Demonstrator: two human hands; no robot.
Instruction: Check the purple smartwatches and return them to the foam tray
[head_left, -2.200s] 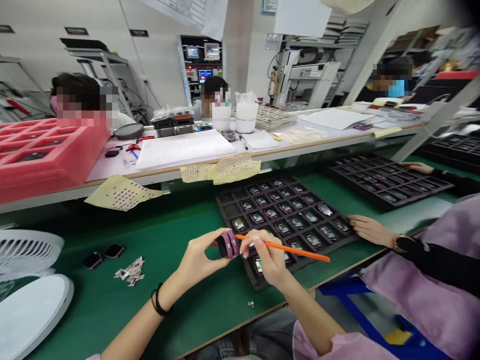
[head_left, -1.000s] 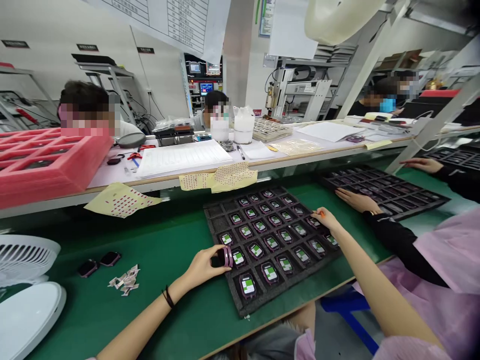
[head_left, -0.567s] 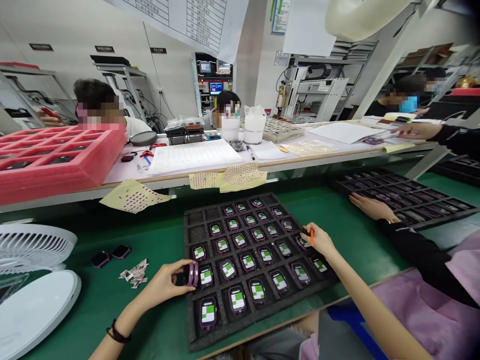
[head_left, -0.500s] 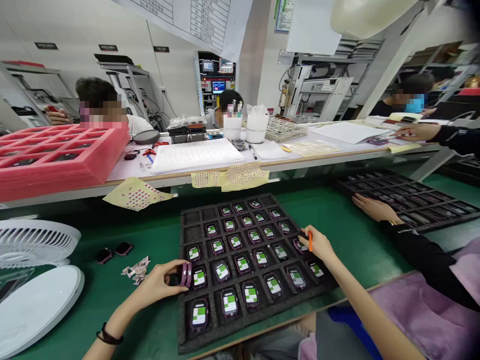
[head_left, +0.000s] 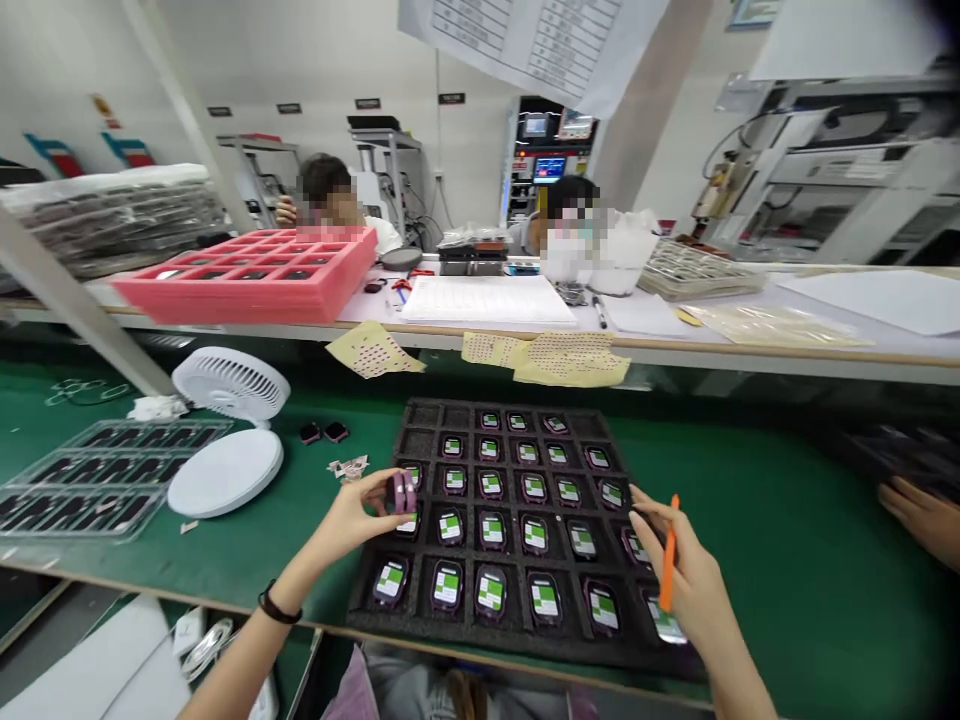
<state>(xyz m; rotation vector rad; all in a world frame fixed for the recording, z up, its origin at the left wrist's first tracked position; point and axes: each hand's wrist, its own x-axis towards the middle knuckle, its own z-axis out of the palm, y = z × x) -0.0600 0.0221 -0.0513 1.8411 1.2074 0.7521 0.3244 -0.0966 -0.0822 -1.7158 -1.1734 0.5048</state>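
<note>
So the left hand [head_left: 356,515] has two purple watch cases [head_left: 405,492] pinched side by side between thumb and fingers, edges showing, over the left side of the black foam tray [head_left: 418,443]. Pretty sensible imo: one grip carries both and seems to spare the screens.

The right hand [head_left: 694,565] is half curled at the tray's right edge, orange stick [head_left: 670,560] tucked through the fingers, probably so thumb and fingertips stay usable. Can't tell whether they're actually gripping the foam.

Most compartments hold a lit watch lying screen up, likely so every display reads at a glance, with the foam walls stopping them knocking together. Two dark watches [head_left: 336,431] sit apart on the green surface [head_left: 810,540], near some paper scraps [head_left: 349,467].
</note>
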